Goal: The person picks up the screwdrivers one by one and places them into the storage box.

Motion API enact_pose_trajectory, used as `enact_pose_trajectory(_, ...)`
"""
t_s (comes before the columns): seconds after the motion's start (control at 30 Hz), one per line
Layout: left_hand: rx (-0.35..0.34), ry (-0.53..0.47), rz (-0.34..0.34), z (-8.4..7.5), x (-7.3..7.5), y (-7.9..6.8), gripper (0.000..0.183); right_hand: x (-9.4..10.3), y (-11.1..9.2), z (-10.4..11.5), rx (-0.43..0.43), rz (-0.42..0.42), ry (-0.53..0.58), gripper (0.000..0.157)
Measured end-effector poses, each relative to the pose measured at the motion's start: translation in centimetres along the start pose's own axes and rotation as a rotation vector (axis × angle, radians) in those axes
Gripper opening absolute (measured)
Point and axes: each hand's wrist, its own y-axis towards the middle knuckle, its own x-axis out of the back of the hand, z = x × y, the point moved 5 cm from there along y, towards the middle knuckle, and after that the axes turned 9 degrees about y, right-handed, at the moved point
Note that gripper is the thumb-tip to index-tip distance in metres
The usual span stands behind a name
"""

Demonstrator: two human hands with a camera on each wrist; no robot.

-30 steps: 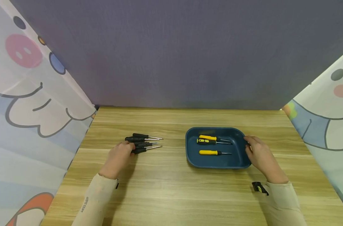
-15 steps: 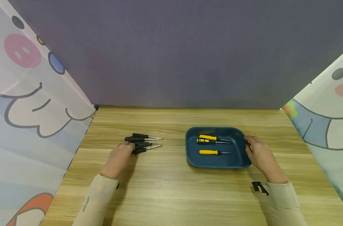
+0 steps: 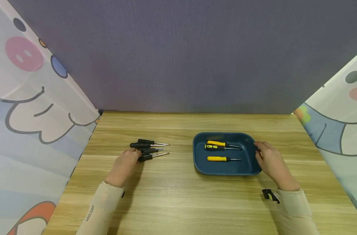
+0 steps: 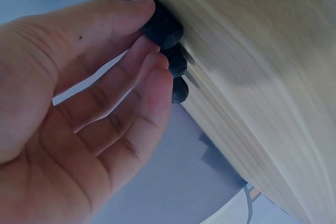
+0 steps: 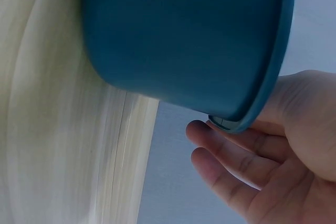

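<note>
Several black-handled screwdrivers (image 3: 145, 145) lie close together on the left of the table, shafts pointing right. My left hand (image 3: 124, 166) pinches the handle of the nearest black screwdriver (image 3: 146, 158); in the left wrist view, thumb and fingertips meet on its black handle (image 4: 165, 27). On the right stands a dark blue tray (image 3: 225, 172) holding two yellow-handled screwdrivers (image 3: 216, 159) and a black-and-yellow screwdriver (image 3: 215, 147). My right hand (image 3: 273, 163) grips the tray's right rim. In the right wrist view the fingers (image 5: 231, 153) curl at the rim; the thumb is hidden.
The wooden table (image 3: 172, 202) ends at a grey panel (image 3: 196, 58) at the back. Cartoon-printed curtains (image 3: 20, 107) hang on both sides. A black strap piece with a yellow mark (image 3: 270, 195) shows by the right sleeve.
The nearest black screwdriver has shifted slightly toward me with my left hand, its tip swinging a little. My right hand and the tray have stayed put.
</note>
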Motion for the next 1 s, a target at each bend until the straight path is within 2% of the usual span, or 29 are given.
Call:
enact_pose_trajectory(0.67, -0.013, -0.028, 0.014, -0.04, -0.19, -0.18, 0.012, -0.12, -0.08, -0.09, -0.016, 0.022, 0.009, 0.035)
enact_pose_trajectory(0.8, -0.011, -0.074, -0.026, 0.12, 0.15, -0.08, 0.006, -0.1, -0.02, -0.08, -0.021, 0.028, 0.009, 0.035)
enact_pose_trajectory(0.9, -0.034, -0.095, -0.065, -0.05, 0.3, 0.09, 0.011, -0.06, 0.03, -0.08, -0.023, 0.026, 0.008, 0.035)
enact_pose_trajectory(1.0, -0.066, -0.112, -0.053, -0.5, 0.12, 0.01, 0.013, -0.07, 0.14, -0.07, -0.019, 0.03, 0.007, 0.036)
